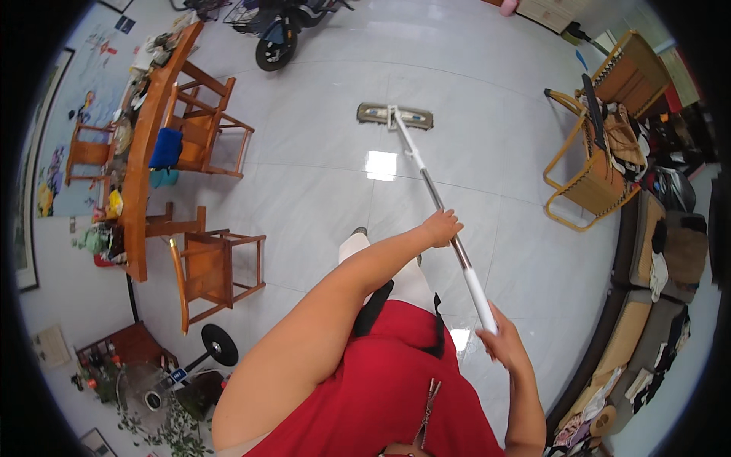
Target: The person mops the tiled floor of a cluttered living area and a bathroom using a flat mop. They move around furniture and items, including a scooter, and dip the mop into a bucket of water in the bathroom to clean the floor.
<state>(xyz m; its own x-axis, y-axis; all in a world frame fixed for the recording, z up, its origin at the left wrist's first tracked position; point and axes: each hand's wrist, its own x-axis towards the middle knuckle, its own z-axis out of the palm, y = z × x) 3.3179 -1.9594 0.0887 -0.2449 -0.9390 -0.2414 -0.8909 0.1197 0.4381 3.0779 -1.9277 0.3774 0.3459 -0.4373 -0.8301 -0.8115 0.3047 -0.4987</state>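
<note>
Across glossy pale tiles [304, 190], in head view, find mop head [406, 117] flat at eleven o'clock from left hand [442, 228], stretched nine to three. Trace pole [462, 257] back toward five, wrapped midway by that nearer hand and clasped at its white end by right hand [504, 339]

I see the left hand [442, 228] gripping the mop pole [431, 189] midway, the right hand [505, 340] its white end. The mop head [415, 118] lies on the floor [304, 152] at twelve o'clock, a scooter [292, 29] at eleven.
</note>
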